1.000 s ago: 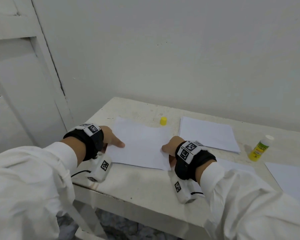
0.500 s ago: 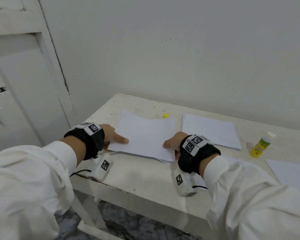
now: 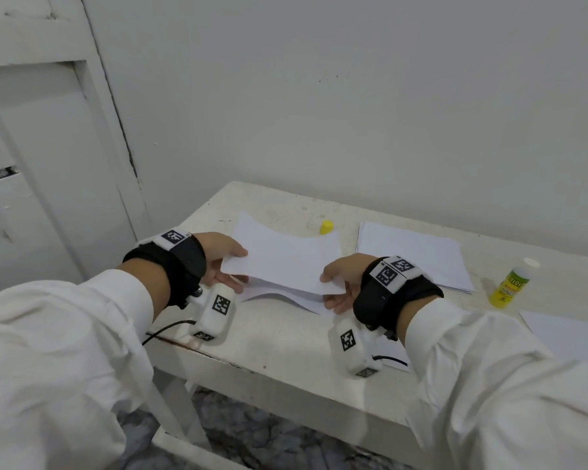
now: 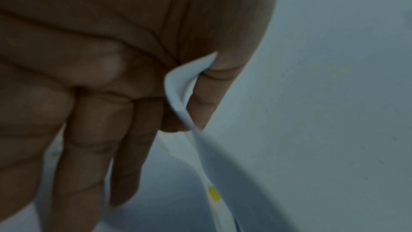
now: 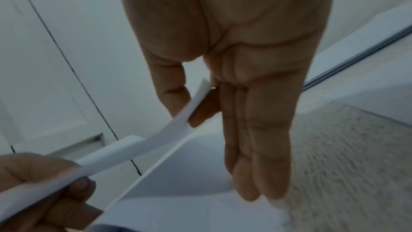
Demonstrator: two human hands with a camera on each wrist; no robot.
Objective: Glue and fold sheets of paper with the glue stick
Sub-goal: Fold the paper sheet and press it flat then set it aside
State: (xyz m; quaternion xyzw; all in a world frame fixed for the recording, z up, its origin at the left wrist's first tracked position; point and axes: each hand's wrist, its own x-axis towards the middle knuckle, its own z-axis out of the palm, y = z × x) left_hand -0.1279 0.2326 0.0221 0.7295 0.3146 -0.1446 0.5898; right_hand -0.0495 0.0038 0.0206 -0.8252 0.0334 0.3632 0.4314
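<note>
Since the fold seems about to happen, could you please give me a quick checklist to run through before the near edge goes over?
1. Left hand grip on the sheet corner: ok, thumb above, fingers below.
2. Right hand grip on the other near corner: ok.
3. Near edge off the table: ok.
4. Far edge resting on the table: cannot tell.
5. Glue applied to the sheet: cannot tell.
6. Glue stick and yellow cap beside the fold path: ok.

Glue stick (image 3: 511, 283) label too small to read
</note>
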